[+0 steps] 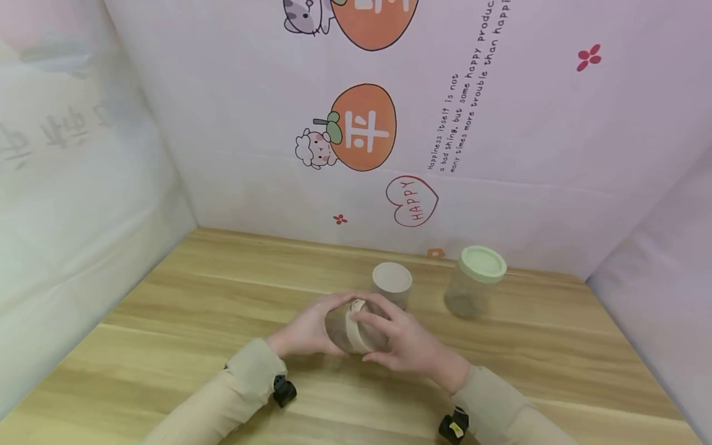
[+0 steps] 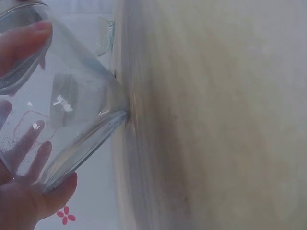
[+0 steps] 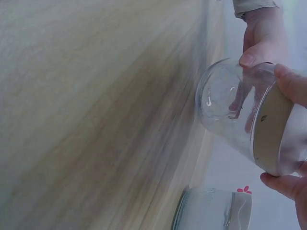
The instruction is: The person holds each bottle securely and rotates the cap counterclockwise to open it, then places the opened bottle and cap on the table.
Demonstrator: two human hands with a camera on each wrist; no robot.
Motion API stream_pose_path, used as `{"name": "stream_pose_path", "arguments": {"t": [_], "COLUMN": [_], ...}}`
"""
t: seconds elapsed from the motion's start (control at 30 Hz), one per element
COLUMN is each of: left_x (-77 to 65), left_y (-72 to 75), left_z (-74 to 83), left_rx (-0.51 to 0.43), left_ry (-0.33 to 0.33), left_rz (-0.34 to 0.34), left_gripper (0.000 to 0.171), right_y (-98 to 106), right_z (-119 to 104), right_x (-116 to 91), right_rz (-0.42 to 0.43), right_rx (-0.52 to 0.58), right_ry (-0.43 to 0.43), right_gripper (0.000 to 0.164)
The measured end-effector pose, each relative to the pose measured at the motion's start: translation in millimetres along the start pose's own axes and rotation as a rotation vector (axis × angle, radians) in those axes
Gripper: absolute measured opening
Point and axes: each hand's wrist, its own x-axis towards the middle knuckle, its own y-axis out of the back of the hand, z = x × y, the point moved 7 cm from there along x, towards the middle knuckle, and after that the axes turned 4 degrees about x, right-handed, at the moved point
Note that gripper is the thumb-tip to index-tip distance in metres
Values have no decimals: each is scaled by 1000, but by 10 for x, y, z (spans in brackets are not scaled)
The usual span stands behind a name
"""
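Observation:
A clear glass jar (image 1: 338, 327) is tilted between both hands, low over the wooden table. My left hand (image 1: 303, 329) grips the jar's body; in the left wrist view its thumb and fingers show around and through the glass. My right hand (image 1: 410, 340) holds the other end, fingers spread around a beige band (image 3: 272, 129) at the jar's mouth end. In the right wrist view, fingertips press on that band from opposite sides. Whether the band is a loose or seated lid, I cannot tell. The jar's lower edge is close to the table, contact unclear.
Just behind the hands stands a jar with a white lid (image 1: 392, 277). Farther right is a taller clear jar with a pale green lid (image 1: 483, 264). A printed cloth wall (image 1: 267, 185) rises at the table's back edge, with cloth walls at both sides.

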Motion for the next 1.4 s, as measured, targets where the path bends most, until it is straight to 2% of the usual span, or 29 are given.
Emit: {"name": "stream_pose_path", "arguments": {"t": [0.27,0.47,0.63,0.8,0.93,1.0,1.1,1.17,1.23,1.4], "left_x": [-41,-18,-40,-28,-6,1,7,13,14,31], "left_y": [-52,-49,-57,-60,-42,-36,-36,-30,-24,-26], "left_z": [-28,12,11,-7,-15,-16,-2,12,24,40], "left_rx": [1,15,20,10,16,25,34,37,38,21], "left_ry": [46,19,19,22,13,12,4,-13,-27,-27], "left_rz": [-23,-34,-54,-59,-49,-48,-49,-48,-47,-48], "left_gripper": [100,98,97,97,97,97,97,97,97,97], "right_y": [-47,-47,-64,-53,-39,-36,-25,-7,26,95], "right_z": [-34,-40,-72,-86,-71,-61,-35,-4,38,157], "right_x": [-48,-89,-117,-114,-81,-67,-59,-43,-25,-32], "right_rz": [-50,-109,-158,-151,-147,-147,-150,-142,-108,37], "right_rx": [-30,-92,-150,-235,-256,-260,-227,-185,-147,-104], "right_ry": [26,48,143,265,284,278,233,168,48,-363], "right_gripper": [69,68,66,60,53,54,61,68,74,74]}}
